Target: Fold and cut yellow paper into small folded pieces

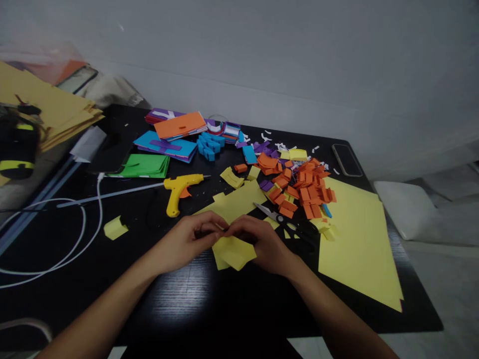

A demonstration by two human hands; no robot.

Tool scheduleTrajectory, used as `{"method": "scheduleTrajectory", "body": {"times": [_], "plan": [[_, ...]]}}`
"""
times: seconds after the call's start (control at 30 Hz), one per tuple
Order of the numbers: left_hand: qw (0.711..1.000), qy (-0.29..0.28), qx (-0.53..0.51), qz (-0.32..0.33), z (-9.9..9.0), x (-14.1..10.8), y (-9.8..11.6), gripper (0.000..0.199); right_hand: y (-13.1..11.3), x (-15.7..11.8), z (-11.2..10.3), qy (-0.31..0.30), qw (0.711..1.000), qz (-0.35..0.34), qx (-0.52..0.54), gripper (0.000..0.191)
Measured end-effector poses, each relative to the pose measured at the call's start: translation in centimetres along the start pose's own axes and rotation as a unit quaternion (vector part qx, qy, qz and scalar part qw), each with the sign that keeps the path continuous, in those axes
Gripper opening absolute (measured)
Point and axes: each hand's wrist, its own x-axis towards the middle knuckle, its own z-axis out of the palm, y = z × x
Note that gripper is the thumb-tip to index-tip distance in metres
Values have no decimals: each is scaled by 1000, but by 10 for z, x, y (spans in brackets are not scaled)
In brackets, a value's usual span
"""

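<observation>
Both hands meet at the middle of the black table over a small piece of yellow paper [236, 252]. My left hand [190, 237] pinches its upper edge between thumb and fingers. Right beside it, my right hand [262, 239] grips the same piece, fingertips nearly touching the left ones. Behind the hands lies a larger yellow sheet [239, 199]. Scissors [279, 217] rest just beyond my right hand, their handles partly in shadow. A yellow glue gun [177, 192] with a clear glue stick in its back lies ahead of my left hand.
Folded orange paper pieces [310, 187] are heaped right of centre. Yellow sheets [359, 239] and a phone [347, 160] lie at the right. Folded blue [164, 144], green [144, 165] and orange paper packets [180, 125] stand at the back. A white cable [84, 224] loops at the left.
</observation>
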Motion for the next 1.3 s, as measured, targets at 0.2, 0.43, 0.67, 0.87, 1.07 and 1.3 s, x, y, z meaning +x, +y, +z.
{"method": "scheduleTrajectory", "body": {"times": [0.2,0.43,0.67,0.87,1.07,1.3], "plan": [[999,41,-21,-7,1,3,1,13,-1,-1,4,45,999,4,29,18],[998,54,-16,-6,3,1,-1,12,-3,-1,8,76,995,-43,-41,11],[997,75,-2,17,3,0,2,8,-7,-3,3,44,998,-12,-39,20],[994,72,78,31,3,-2,1,7,-15,-1,-3,27,998,33,-48,16],[990,39,127,46,5,0,2,9,-11,1,4,13,990,136,30,12],[990,25,134,41,7,0,1,8,-8,0,8,20,983,167,71,22]]}}
